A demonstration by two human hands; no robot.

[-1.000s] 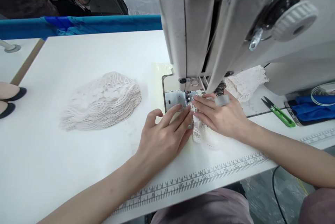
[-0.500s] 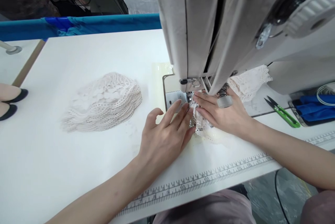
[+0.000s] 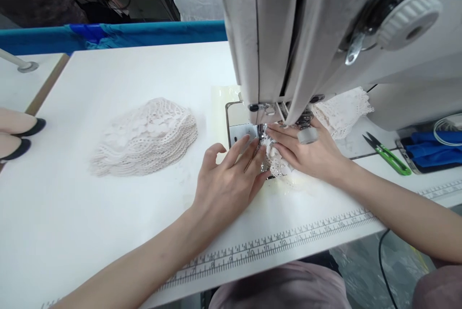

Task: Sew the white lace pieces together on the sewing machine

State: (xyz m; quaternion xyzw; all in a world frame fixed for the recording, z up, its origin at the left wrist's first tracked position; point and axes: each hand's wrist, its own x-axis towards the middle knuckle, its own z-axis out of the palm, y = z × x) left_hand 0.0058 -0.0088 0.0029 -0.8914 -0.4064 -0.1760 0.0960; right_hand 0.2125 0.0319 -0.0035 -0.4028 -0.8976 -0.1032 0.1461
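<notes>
Under the head of a sewing machine (image 3: 249,34), a piece of white lace (image 3: 276,160) lies bunched at the needle area. My left hand (image 3: 225,181) rests just left of it with its fingers spread, the tips by the metal needle plate (image 3: 238,132) and the lace's left edge. Flat on the lace from the right is my right hand (image 3: 314,152), its fingers stretched toward the needle. The presser foot is mostly hidden by fingers and lace. More white lace (image 3: 344,111) spreads behind my right hand, under the machine arm.
A stack of lace pieces (image 3: 155,140) sits on the white table to the left. Green-handled thread snips (image 3: 391,157) lie at the right, beside a dark tray (image 3: 415,155) holding blue cloth (image 3: 433,148). A printed ruler (image 3: 267,251) runs along the front edge. Someone's fingers or feet-like shapes show at far left.
The bunched lace in front of the needle has drawn in a little, away from the table's front edge. Both hands keep nearly the same place; the view has shifted slightly.
</notes>
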